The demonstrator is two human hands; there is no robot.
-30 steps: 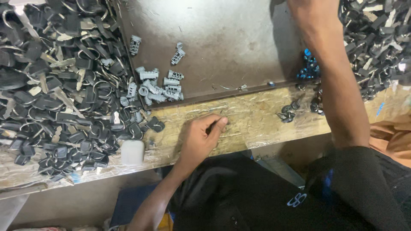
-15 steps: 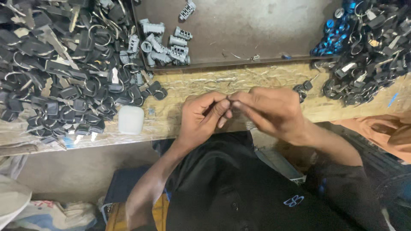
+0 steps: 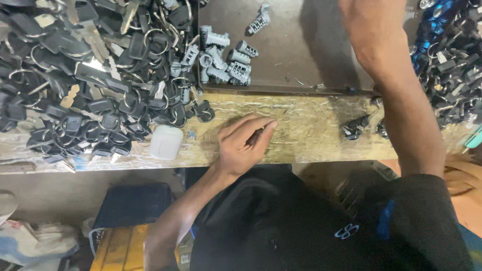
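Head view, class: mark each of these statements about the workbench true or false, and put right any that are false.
1. The left hand rests on the wooden bench edge. True.
2. The right hand lies flat beside the left one. False: it reaches up over the dark metal tray.
3. A heap of black-headed keys fills the left side of the bench. True.
4. The grey lock cylinders lie on the floor. False: they lie in the tray's left part.
5. A small white case sits left of the left hand. True.
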